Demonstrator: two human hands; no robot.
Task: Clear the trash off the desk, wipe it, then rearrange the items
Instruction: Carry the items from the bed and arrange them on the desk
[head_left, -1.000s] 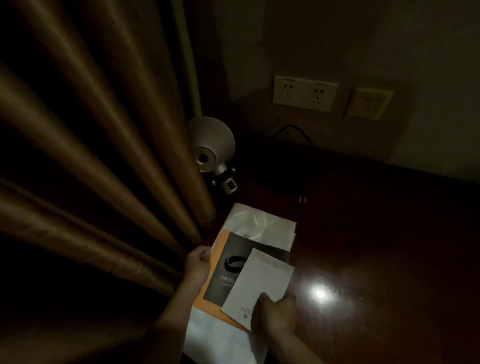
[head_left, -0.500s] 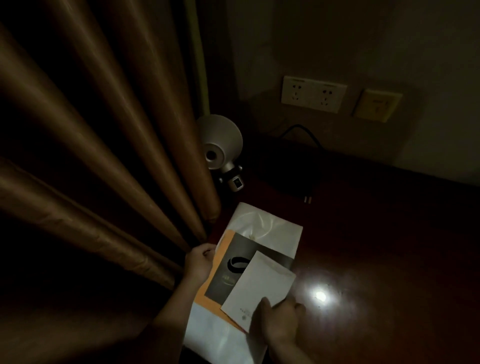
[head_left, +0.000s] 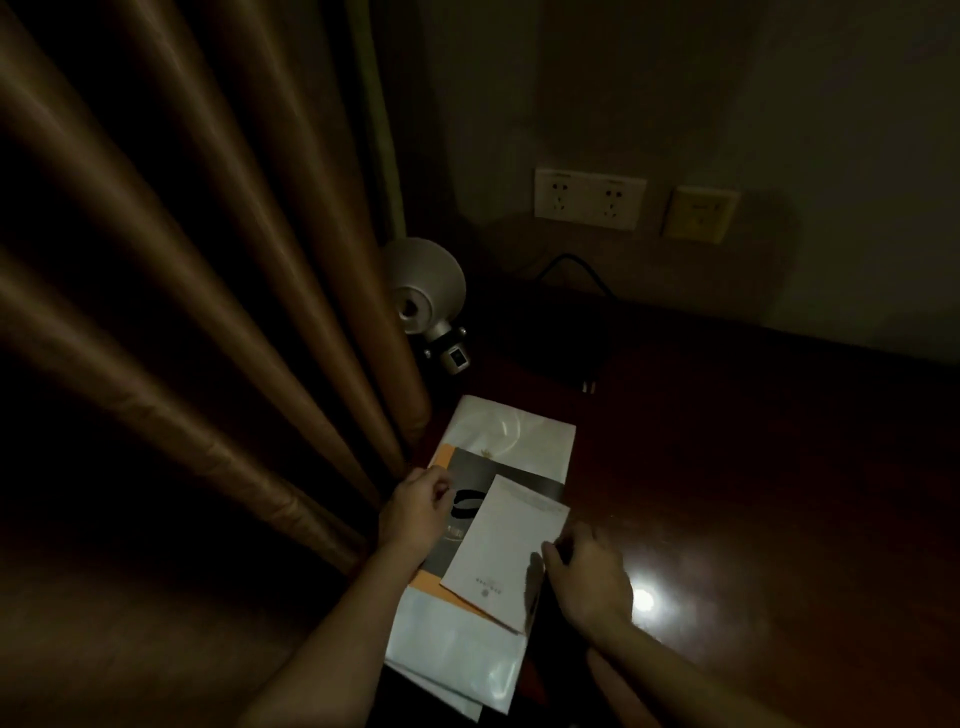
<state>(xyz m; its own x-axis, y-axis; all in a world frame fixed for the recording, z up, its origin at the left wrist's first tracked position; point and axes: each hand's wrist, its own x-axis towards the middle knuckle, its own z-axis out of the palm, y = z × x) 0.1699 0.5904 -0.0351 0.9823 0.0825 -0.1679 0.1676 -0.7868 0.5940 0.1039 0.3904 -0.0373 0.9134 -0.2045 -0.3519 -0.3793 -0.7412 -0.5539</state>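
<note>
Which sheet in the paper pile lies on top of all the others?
The white sheet with small print, its right edge pinched by the right hand. It overlaps the dark orange-edged booklet, which lies on the larger white sheet.

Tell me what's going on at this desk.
A person is handling a stack of papers at the left side of a dark desk, next to a curtain. The right hand pinches the right edge of the white sheet on top. The left hand lies curled on the dark booklet beneath; the dim light hides whether it grips. Glossy white sheets lie underneath. A lamp stands behind.
</note>
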